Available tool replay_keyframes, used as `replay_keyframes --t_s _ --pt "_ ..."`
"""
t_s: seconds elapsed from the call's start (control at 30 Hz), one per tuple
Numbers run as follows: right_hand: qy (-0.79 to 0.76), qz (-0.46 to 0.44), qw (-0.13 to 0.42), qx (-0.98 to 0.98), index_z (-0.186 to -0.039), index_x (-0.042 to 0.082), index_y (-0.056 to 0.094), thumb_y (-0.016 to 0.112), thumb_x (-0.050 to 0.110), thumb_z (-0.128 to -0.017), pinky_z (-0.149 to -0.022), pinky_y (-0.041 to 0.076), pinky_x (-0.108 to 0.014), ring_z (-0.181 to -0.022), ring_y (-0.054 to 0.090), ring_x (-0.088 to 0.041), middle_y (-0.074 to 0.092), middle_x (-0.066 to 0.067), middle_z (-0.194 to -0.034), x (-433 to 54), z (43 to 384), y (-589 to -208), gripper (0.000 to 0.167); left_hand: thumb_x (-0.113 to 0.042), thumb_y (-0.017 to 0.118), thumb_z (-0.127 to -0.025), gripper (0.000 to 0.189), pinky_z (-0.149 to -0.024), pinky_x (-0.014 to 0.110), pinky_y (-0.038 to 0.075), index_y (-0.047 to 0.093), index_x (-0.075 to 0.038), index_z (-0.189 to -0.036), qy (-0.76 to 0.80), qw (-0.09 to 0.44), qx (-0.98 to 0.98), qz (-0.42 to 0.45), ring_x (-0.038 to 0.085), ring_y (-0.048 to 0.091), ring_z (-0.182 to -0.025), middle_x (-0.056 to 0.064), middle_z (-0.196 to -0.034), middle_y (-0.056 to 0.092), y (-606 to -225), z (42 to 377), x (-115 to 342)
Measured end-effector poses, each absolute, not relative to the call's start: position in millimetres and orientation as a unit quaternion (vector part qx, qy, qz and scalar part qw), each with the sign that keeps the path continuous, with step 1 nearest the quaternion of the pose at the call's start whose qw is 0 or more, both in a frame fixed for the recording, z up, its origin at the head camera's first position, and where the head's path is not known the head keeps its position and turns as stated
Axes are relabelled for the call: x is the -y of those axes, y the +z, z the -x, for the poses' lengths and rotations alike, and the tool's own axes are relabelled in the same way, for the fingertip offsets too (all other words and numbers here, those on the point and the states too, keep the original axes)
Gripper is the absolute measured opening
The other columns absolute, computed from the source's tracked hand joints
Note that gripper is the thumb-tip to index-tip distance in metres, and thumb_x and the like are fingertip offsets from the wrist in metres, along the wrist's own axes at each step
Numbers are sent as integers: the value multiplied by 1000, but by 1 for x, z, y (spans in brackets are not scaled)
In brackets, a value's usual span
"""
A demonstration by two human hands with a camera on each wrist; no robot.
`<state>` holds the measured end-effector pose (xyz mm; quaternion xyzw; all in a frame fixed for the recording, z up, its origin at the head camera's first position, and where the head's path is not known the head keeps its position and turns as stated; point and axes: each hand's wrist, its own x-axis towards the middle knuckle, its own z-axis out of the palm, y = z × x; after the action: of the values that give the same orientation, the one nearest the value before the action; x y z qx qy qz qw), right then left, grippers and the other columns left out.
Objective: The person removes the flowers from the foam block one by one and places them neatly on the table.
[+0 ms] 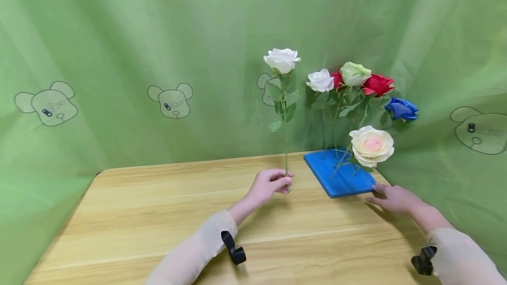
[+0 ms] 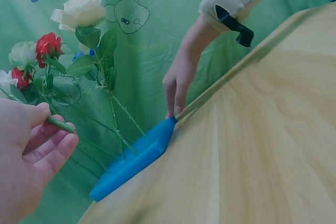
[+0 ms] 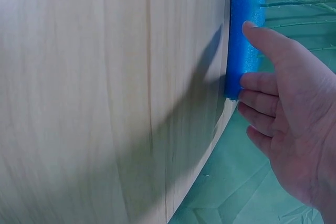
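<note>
Nearest, well in front of the blue block (image 1: pixel 344 184), pale sleeves (image 1: pixel 188 254) reach in over the wooden table (image 1: pixel 150 214), each wrist wearing a small black camera (image 1: pixel 238 256). At the block's near right corner is the right hand (image 1: pixel 398 199), its fingers fairly straight and touching the corner, the thumb set apart from them along the near edge. To the block's left, and apart from it, the left hand (image 1: pixel 270 184) pinches a white rose (image 1: pixel 282 61) low on its stem between thumb and fingers. This rose is in the air left of the block; its long axis runs close to vertical, bloom up, the top leaning slightly left, the bare stem end poking out just past the fingers.

The block lies flat on the table and bears several upright or slanting stems. A cream rose (image 1: pixel 371 146) with a pink centre leans out over the block's near right part; a blue rose (image 1: pixel 402 109) tilts out past its right side. Above the block's far part are a red rose (image 1: pixel 378 85), a pale green rose (image 1: pixel 355 74), a second red bloom (image 1: pixel 338 80) partly hidden, and another white bloom (image 1: pixel 321 81). Behind the block hangs a green curtain (image 1: pixel 222 25) printed with bear heads (image 1: pixel 174 103).
</note>
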<state>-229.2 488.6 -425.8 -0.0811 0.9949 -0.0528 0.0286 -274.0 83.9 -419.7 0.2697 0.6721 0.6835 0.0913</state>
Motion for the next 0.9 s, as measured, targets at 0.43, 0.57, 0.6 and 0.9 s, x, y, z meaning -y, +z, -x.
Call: replay_keyframes --t_s 0.43,0.57,0.6,0.9 --pt "-51 93 15 -994 -129 -14 53 55 47 -96 -90 47 -65 -112 51 -60 49 -40 -131 -496 231 -426 69 -11 65 -93 21 -72 29 62 69 1 -110 667 99 -686 -272 9 66 -72 34 -99 66 -420 261 -37" --pt "-50 100 10 -994 -129 -14 53 56 45 -96 -89 47 -65 -112 52 -59 50 -40 -131 -497 232 -430 68 -9 64 -93 22 -72 29 62 68 2 -111 666 93 -692 -263 10 66 -71 34 -98 67 -421 257 -19" --pt "-50 100 8 -994 -129 -14 53 57 45 -95 -90 47 -65 -112 53 -58 50 -39 -132 -498 232 -431 68 -9 64 -93 22 -72 29 62 68 3 -111 666 94 -692 -260 10 67 -71 35 -99 66 -422 256 -15" --pt "-37 119 -7 -992 -129 -12 54 60 45 -93 -91 47 -65 -112 54 -57 51 -38 -132 -501 235 -438 67 -9 65 -92 27 -70 29 62 66 7 -113 665 94 -703 -236 10 68 -71 32 -96 68 -425 240 26"
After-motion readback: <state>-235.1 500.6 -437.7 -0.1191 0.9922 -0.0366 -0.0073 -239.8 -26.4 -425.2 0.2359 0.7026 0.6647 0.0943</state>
